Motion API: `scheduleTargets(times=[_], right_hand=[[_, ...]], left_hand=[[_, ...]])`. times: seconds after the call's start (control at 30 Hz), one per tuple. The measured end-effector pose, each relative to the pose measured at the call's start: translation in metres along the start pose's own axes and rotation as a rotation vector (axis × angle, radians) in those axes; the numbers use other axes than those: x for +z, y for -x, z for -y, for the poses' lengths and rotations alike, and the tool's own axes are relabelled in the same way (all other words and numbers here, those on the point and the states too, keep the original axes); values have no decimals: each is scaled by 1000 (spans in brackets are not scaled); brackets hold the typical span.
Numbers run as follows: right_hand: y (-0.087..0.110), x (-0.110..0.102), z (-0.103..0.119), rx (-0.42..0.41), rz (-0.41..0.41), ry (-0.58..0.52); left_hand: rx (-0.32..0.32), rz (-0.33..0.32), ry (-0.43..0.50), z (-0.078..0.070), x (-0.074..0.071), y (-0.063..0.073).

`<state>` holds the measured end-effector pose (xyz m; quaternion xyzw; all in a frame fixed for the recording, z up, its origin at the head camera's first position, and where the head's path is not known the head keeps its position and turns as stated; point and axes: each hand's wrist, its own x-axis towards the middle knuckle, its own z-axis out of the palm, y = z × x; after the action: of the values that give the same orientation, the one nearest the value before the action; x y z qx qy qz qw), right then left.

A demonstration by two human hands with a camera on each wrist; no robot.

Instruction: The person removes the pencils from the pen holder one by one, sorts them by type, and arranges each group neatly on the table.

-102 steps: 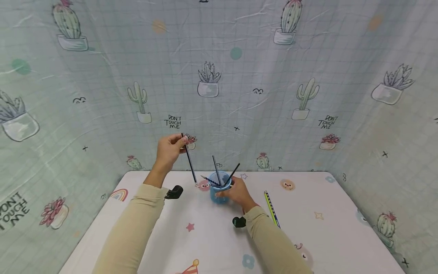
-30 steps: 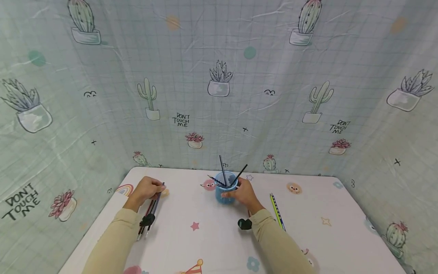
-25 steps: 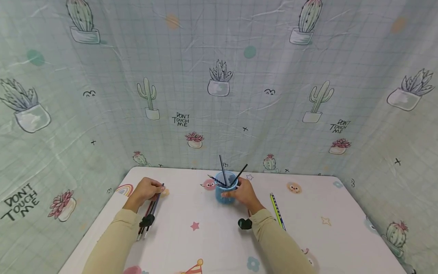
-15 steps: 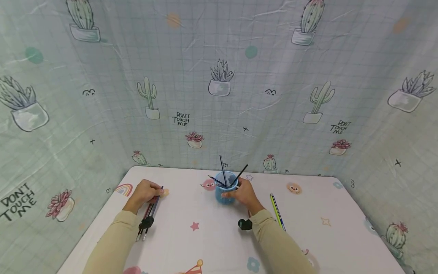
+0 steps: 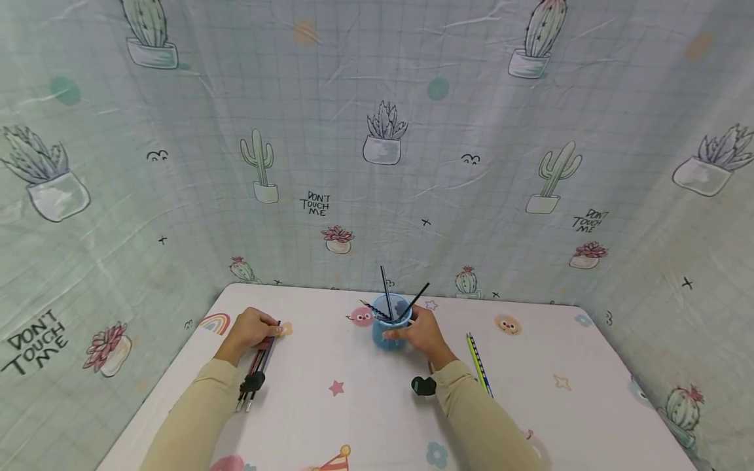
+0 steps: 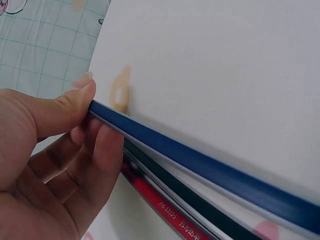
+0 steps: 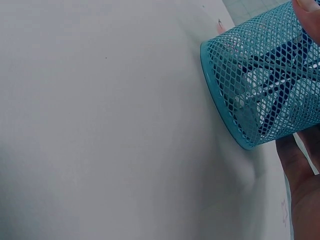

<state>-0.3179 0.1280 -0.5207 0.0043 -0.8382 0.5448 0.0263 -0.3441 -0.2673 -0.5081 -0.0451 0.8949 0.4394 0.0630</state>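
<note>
- Two hands are at work around one landmark, the blue mesh cup (image 7: 265, 82).
- The left hand (image 5: 250, 329), well to the left of the cup, pinches the end of a blue pencil (image 6: 200, 155) between thumb and fingers.
- The right hand (image 5: 423, 333) grips the cup itself from its right side, thumb across the near wall.
- The cup stands upright; among its contents, one dark pencil (image 5: 385, 288) rises steeply, another slim stick (image 5: 415, 301) leans out rightward, and a pointed one (image 5: 374, 309) tips left over the rim.
- Left of the cup, just beside the blue pencil, are a dark green pencil (image 6: 185, 195) and a red pencil (image 6: 160, 200) with pale print.
- Right of the cup, a yellow-green pencil (image 5: 475, 360) and a dark dotted pencil (image 5: 482, 366) lie side by side, partly behind the right sleeve (image 5: 483, 418).
- Beneath the cup spreads the white counter (image 5: 383, 405); behind it hangs a cactus-print cloth (image 5: 318, 98).
</note>
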Motion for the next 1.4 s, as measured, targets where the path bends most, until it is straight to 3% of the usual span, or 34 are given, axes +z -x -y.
scheduleTargets(times=[0.4,0.73,0.83,1.13,1.4], right_hand=[[0,-1,0,10,-7,6],[1,-1,0,17,-2,17],[1,-1,-1,18,-2,16],[-1,1,-2,2,-3,4],[-2,0,-4,11,-2,13]], left_hand=[[-11,0,-67,-1,1,-2],[-7,-43,-85,-1,2,4],[10,-60,-105,-1,2,6],[76,-123,-300,0,-2,6],[149,-128,-223,-8,2,3]])
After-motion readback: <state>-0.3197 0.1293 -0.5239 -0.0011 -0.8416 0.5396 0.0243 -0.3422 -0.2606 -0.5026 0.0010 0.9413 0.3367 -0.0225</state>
